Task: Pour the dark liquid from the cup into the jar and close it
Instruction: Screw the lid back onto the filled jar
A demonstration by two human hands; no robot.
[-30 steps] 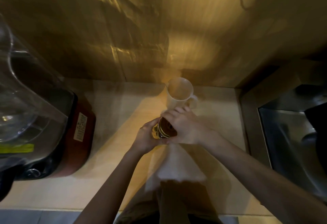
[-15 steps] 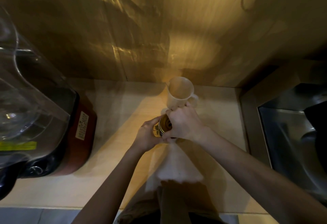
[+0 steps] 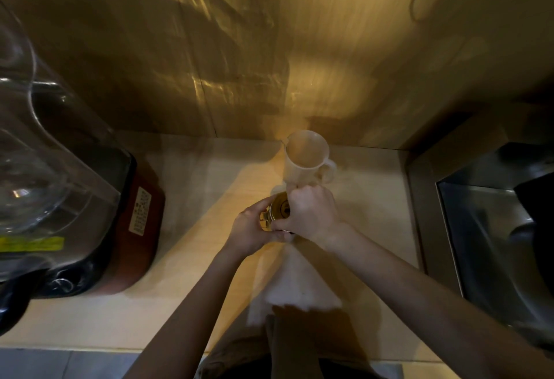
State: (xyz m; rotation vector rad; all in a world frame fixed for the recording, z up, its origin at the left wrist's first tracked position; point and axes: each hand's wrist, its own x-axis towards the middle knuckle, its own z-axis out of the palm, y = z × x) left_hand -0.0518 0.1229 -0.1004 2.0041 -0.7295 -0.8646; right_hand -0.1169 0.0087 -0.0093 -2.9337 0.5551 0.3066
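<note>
A small glass jar [image 3: 265, 219] stands on the counter in the middle of the view, with a gold lid [image 3: 279, 207] on top. My left hand [image 3: 250, 228] wraps around the jar's left side. My right hand [image 3: 311, 213] is closed over the lid from the right and hides most of it. Just behind the hands, a white cup [image 3: 305, 157] with a spout and a handle stands upright; its inside looks pale. A white cloth [image 3: 296, 279] lies under the jar and reaches toward me.
A blender with a clear jug [image 3: 39, 151] and a red base [image 3: 135, 228] fills the left side. A steel sink [image 3: 491, 234] lies to the right. A shiny wall [image 3: 269, 49] closes the back of the pale counter [image 3: 195, 198].
My right hand has closed its fingers tighter over the lid and turned on it. The left hand stays on the jar. The cup has not moved.
</note>
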